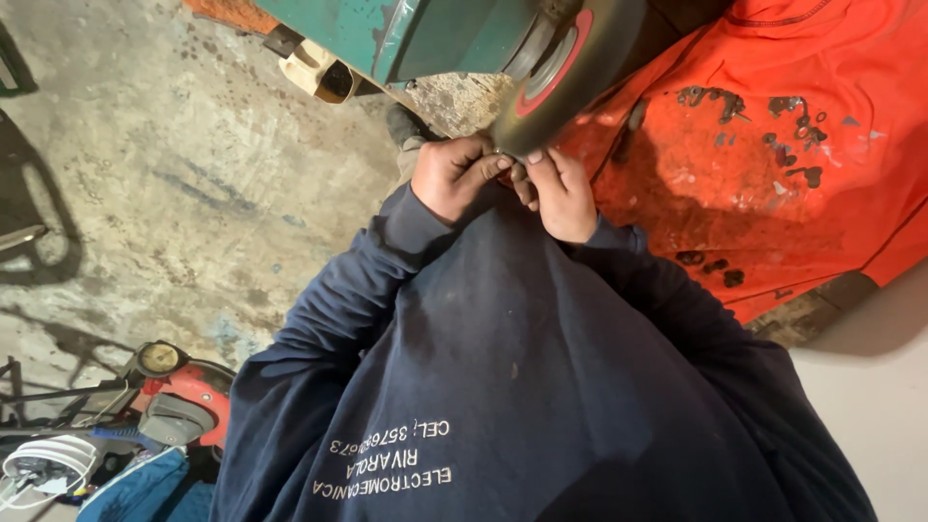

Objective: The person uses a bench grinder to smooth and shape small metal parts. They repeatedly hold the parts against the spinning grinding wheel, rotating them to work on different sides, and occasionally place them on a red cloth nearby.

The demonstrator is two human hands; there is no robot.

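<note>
Your left hand (452,177) and right hand (561,193) are both closed, pinching a small metal piece (500,155) between the fingertips, right against the lower rim of the grinding wheel (565,72) on the green bench grinder (435,34). The piece is too small to identify. I'd judge the grip the critical point: keep your knuckles below the rim, press lightly, and hold your dark sleeves (406,232) clear of the wheel. The orange cloth (773,145) lies close beside it.
</note>
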